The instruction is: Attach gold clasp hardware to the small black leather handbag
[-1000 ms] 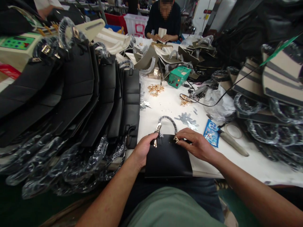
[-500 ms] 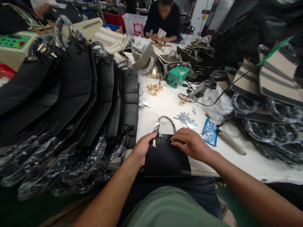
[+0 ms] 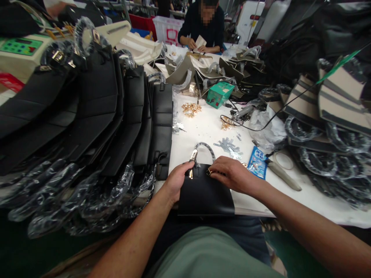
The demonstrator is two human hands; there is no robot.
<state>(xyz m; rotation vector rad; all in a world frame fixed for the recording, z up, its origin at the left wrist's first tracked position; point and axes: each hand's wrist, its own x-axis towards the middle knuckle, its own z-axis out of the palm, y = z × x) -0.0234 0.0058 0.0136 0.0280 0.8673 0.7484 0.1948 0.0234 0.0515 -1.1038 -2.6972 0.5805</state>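
**A:** ok, where's everything at? 12 = straight away from the wearer, clock centred on the panel.

**B:** Black panel [image 3: 205, 197] is flat in front of them at the near side of the worktop [image 3: 199, 133], wrapped handle [image 3: 206, 145] arching off its 12 o'clock edge. Left hand [image 3: 175, 183] is at 9 to 10, closed on the corner, thumb on top.

**A:** and the right?

**B:** Right hand [image 3: 232, 172] comes in from 2, fingertips nearly together, pinching a small gold piece [image 3: 208, 172] at the panel's top edge.

**A:** so how far along is it?

**B:** Half-ish, I'd say. The gold fitting [image 3: 191, 173] at 11 looks in place by the handle's left foot. The right foot's piece is in the fingers and I can't tell if it's seated, so that side looks unfinished to me. Can't see the underside either.

**A:** elbow room?

**B:** Tightest at 10: a stack of black panels [image 3: 95, 100] sits near the left hand. At 1 there are loose metal strips [image 3: 227, 146] near the handle, and a blue packet [image 3: 257, 162] at 2. White surface shows between handle and gold pile [image 3: 191, 109] around 12, so that's the roomier way imo. Toward 6 the panel reaches about the worktop's front edge, so watch that.
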